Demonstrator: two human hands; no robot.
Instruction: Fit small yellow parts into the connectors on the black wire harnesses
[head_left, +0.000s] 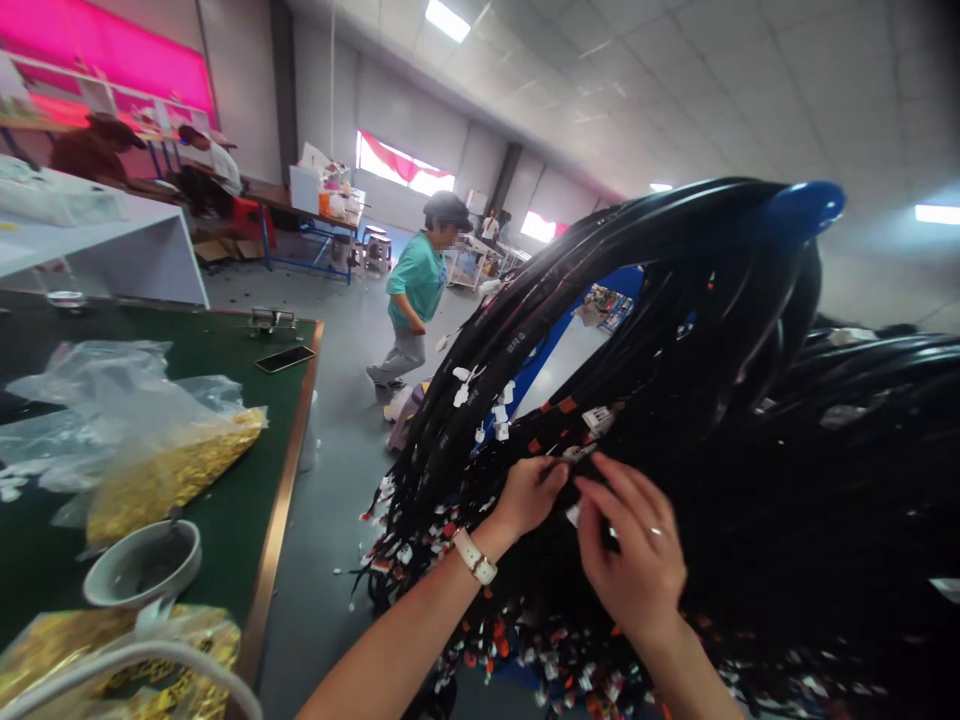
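A thick bundle of black cables (480, 370) hangs over a blue rounded bar end (817, 208). My left hand (529, 497), with a pale watch on its wrist, is closed in a pinch in front of the bundle; thin dark wire seems to be at its fingertips, blurred. Close by on the right is my right hand (637, 550), with a ring, its fingers bent together near the left fingertips. What it grips is too small to tell. Just above the hands lies a white connector (598, 420) among the cables. Loose wire ends with white and orange connectors (495, 640) hang below.
On the left, a green-topped table (262, 420) carries a plastic bag of gold-coloured small parts (180, 475), a white bowl (142, 565), another bag of gold parts (187, 655) and a phone (285, 359). A person in a teal shirt (416, 280) is on the floor beyond; others sit farther back.
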